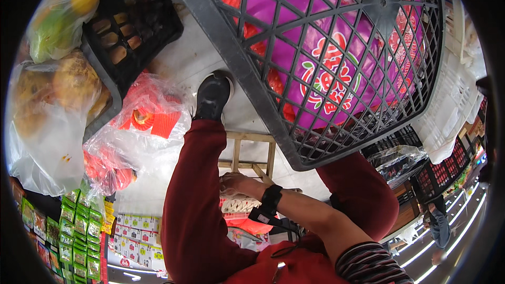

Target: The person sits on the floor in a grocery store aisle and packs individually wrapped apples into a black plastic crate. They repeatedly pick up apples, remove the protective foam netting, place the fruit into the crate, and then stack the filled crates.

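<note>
My right hand (238, 184) reaches in from the right, between my legs, with a black band (272, 198) on the wrist. It lies beside a light wooden frame (236, 154), and its fingertips are partly hidden by my leg. Whether it grips anything cannot be made out. Just below it are a pale woven item (238, 205) and a red item (252, 225). My left hand is out of view. In front of me looms a tilted black plastic lattice crate (252, 83), holding purple printed packaging (292, 104) and red foam netting (272, 81).
At left, clear bags of fruit (59, 98) lie against another black crate (108, 83). Fruit in red foam nets (144, 120) sits in clear plastic. Green packets (79, 232) hang at lower left. White crates (446, 94) stand at right; farther off is a person (438, 225).
</note>
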`<state>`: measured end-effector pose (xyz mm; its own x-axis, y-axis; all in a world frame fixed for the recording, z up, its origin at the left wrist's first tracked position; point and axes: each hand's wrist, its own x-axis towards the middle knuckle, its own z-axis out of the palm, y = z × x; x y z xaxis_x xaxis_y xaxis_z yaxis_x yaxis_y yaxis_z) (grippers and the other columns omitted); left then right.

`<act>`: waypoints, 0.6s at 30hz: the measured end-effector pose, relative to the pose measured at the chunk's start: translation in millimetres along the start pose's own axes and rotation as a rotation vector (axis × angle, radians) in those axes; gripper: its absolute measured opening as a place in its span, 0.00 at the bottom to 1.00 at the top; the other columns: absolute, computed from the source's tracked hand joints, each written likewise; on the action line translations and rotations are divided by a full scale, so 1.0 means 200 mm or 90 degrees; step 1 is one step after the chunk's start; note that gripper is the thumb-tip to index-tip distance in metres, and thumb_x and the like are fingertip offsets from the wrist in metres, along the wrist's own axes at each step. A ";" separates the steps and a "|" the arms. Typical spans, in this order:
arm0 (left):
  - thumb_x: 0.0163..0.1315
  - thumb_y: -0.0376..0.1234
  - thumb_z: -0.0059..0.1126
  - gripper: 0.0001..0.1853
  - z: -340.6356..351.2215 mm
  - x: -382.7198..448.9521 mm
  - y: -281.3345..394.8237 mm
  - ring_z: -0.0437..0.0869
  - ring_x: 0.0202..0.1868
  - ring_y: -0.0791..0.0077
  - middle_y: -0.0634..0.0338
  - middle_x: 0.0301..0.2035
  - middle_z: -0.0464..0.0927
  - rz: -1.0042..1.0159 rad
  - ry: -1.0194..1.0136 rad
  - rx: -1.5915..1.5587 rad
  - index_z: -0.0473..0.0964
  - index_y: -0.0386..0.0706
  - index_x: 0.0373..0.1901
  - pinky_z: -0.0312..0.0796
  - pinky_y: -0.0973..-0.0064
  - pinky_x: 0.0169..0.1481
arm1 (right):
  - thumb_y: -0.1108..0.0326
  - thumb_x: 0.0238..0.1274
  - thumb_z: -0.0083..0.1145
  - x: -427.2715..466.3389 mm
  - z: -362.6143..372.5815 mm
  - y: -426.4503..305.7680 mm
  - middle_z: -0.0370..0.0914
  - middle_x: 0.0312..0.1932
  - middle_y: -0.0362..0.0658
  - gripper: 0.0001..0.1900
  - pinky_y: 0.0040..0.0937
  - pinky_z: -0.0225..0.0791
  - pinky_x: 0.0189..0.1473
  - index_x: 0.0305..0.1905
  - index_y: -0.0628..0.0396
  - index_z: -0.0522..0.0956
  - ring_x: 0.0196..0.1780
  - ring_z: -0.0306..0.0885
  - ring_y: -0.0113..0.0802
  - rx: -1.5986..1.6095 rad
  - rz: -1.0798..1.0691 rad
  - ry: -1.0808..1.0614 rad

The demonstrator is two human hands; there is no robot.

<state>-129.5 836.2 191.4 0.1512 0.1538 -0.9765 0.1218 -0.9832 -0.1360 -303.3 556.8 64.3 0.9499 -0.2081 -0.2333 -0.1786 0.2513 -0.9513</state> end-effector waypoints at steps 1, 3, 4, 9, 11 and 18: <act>0.69 0.39 0.53 0.20 0.00 0.01 0.01 0.79 0.48 0.64 0.51 0.46 0.79 0.005 0.003 0.000 0.71 0.36 0.57 0.72 0.69 0.50 | 0.57 0.54 0.59 0.01 0.03 0.08 0.78 0.34 0.44 0.10 0.35 0.71 0.48 0.32 0.51 0.79 0.43 0.77 0.42 0.012 0.088 -0.116; 0.69 0.38 0.53 0.20 0.00 0.07 0.01 0.79 0.47 0.65 0.52 0.45 0.79 0.016 0.009 -0.004 0.71 0.36 0.57 0.72 0.70 0.50 | 0.59 0.52 0.58 0.18 -0.14 -0.02 0.81 0.32 0.47 0.12 0.37 0.75 0.42 0.35 0.55 0.81 0.39 0.81 0.43 0.068 0.364 -0.355; 0.69 0.38 0.52 0.20 0.03 0.09 -0.01 0.79 0.47 0.66 0.52 0.45 0.79 0.019 0.011 -0.011 0.71 0.35 0.56 0.72 0.70 0.49 | 0.62 0.49 0.56 0.35 -0.37 -0.24 0.83 0.29 0.48 0.12 0.37 0.77 0.36 0.34 0.58 0.83 0.34 0.84 0.41 0.088 0.560 -0.477; 0.70 0.38 0.52 0.19 0.05 0.30 -0.01 0.80 0.45 0.68 0.54 0.44 0.80 0.080 0.044 -0.011 0.72 0.34 0.55 0.73 0.71 0.47 | 0.54 0.56 0.49 0.35 -0.30 -0.06 0.79 0.23 0.49 0.17 0.39 0.72 0.23 0.28 0.58 0.78 0.22 0.79 0.41 0.106 0.477 -0.447; 0.70 0.38 0.52 0.19 0.06 0.41 -0.03 0.80 0.44 0.69 0.54 0.43 0.80 0.108 0.059 -0.010 0.72 0.34 0.55 0.73 0.72 0.47 | 0.56 0.58 0.46 0.41 -0.29 -0.07 0.78 0.22 0.50 0.16 0.39 0.71 0.21 0.31 0.58 0.78 0.19 0.76 0.41 0.009 0.542 -0.403; 0.71 0.37 0.51 0.18 -0.15 0.67 0.00 0.81 0.42 0.72 0.56 0.41 0.81 0.275 0.114 0.014 0.73 0.32 0.53 0.73 0.73 0.44 | 0.66 0.56 0.54 0.53 -0.22 0.22 0.84 0.40 0.47 0.12 0.41 0.77 0.38 0.42 0.56 0.84 0.46 0.82 0.43 -0.497 0.185 -0.645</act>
<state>-80.2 859.4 66.1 0.3506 -0.2570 -0.9006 -0.0102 -0.9626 0.2707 -222.8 503.9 -11.0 0.5611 0.6443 -0.5197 -0.1837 -0.5153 -0.8371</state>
